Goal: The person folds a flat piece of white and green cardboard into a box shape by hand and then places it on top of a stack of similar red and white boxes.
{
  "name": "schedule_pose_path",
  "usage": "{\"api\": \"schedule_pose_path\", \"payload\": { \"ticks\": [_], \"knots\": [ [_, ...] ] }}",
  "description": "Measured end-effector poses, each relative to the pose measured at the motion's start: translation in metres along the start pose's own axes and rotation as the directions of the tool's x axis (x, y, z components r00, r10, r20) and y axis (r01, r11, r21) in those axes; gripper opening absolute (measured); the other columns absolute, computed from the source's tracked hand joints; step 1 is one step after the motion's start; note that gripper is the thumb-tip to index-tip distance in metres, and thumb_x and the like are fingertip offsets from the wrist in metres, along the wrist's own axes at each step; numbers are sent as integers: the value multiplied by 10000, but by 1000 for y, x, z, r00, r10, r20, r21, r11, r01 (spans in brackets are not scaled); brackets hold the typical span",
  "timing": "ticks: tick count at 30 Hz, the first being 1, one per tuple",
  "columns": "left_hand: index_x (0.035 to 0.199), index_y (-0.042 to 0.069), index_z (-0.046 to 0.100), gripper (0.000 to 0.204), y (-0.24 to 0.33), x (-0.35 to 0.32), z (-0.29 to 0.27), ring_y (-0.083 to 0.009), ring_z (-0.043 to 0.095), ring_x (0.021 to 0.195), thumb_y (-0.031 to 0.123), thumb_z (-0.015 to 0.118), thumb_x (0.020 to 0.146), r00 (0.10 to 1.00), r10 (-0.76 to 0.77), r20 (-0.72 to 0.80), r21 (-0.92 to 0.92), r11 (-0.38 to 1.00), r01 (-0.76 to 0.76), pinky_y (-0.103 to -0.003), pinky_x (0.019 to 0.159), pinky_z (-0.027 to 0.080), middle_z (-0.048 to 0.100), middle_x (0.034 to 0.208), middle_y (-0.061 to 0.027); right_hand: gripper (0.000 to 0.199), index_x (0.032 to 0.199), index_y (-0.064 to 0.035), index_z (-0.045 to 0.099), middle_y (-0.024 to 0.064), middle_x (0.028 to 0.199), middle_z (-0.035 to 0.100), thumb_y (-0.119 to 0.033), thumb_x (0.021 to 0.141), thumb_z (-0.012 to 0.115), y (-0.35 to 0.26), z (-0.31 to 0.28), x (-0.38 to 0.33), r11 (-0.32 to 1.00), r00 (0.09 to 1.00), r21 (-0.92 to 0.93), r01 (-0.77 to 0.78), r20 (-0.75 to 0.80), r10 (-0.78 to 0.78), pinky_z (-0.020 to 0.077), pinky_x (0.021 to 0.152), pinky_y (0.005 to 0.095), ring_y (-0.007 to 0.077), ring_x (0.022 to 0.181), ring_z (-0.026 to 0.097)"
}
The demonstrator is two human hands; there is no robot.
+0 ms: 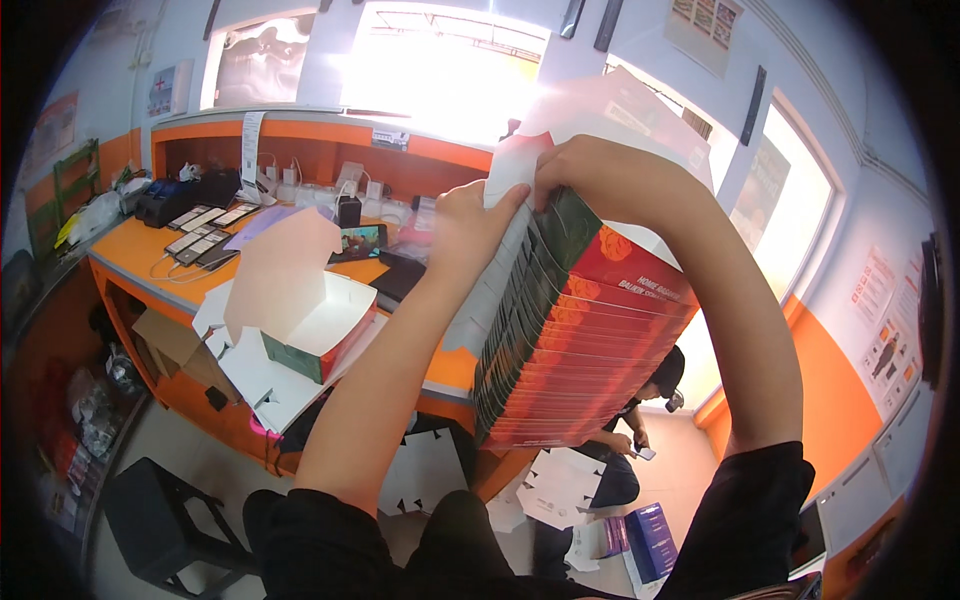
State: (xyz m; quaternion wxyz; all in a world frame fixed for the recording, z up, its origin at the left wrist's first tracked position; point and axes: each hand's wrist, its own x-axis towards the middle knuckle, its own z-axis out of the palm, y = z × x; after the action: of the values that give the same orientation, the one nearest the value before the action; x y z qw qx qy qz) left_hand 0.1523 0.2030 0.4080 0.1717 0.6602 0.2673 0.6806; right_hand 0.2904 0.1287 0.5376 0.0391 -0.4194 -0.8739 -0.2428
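Note:
A tall stack of nested red and green cardboard boxes (575,360) stands before me at the right end of the orange counter. The top box (635,265) has its pale lid raised. My right hand (575,170) reaches over from the right, fingers curled down on the top box's left corner. My left hand (470,225) grips the white cardboard flap (505,175) beside it, thumb toward the stack; some fingers are hidden behind the card. To the left, an open box (335,315), white inside with red and green sides, rests on flat white card sheets (270,385).
On the orange counter (130,250) lie several phones (195,240), chargers and cables. A black stool (165,520) stands at lower left. Another person (625,440) sits low behind the stack, holding a phone. Flat cartons (560,485) and a purple box (650,540) are on the floor.

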Motion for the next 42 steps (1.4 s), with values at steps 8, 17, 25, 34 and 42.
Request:
{"api": "schedule_pose_path", "payload": {
  "ticks": [8, 17, 25, 34, 42],
  "knots": [
    [990, -7, 586, 263, -4, -13, 5, -325, 607, 913, 150, 664, 793, 955, 160, -249, -74, 980, -183, -388, 767, 466, 632, 959, -194, 299, 887, -17, 685, 112, 914, 669, 124, 728, 475, -7, -8, 1, 995, 989, 24, -97, 110, 94, 491, 811, 352, 275, 896, 623],
    [1021, 74, 590, 287, -12, -25, -6, -313, 515, 982, 17, 530, 747, 753, 651, 93, -98, 759, -644, -408, 888, 384, 576, 1049, -127, 323, 904, -4, 670, 153, 890, 656, 155, 723, 454, -13, -19, -11, 989, 990, 88, -121, 88, 114, 487, 803, 370, 302, 899, 620],
    [1012, 124, 570, 288, -9, -21, 3, -241, 500, 1050, 78, 567, 728, 776, 611, 157, -24, 788, -616, -408, 901, 316, 588, 1079, -17, 299, 871, -3, 688, 153, 871, 662, 143, 724, 473, -1, -10, -13, 996, 999, 89, -13, 44, 9, 490, 793, 372, 316, 856, 620],
    [1016, 157, 577, 360, -15, -19, 5, -213, 476, 1064, 52, 517, 677, 801, 574, 171, -108, 819, -564, -406, 921, 270, 581, 1097, 4, 329, 876, -16, 703, 159, 852, 656, 141, 704, 470, 3, -12, -13, 996, 992, 16, -89, 90, 87, 489, 773, 362, 297, 831, 621],
    [976, 156, 594, 319, -11, -15, 5, -206, 471, 1011, 66, 519, 680, 772, 592, 234, -103, 804, -586, -400, 888, 259, 557, 1052, 11, 327, 865, -31, 718, 146, 804, 641, 122, 689, 489, 4, -18, -17, 979, 977, 41, -199, 90, 195, 483, 725, 351, 277, 769, 603]
  ]
}}
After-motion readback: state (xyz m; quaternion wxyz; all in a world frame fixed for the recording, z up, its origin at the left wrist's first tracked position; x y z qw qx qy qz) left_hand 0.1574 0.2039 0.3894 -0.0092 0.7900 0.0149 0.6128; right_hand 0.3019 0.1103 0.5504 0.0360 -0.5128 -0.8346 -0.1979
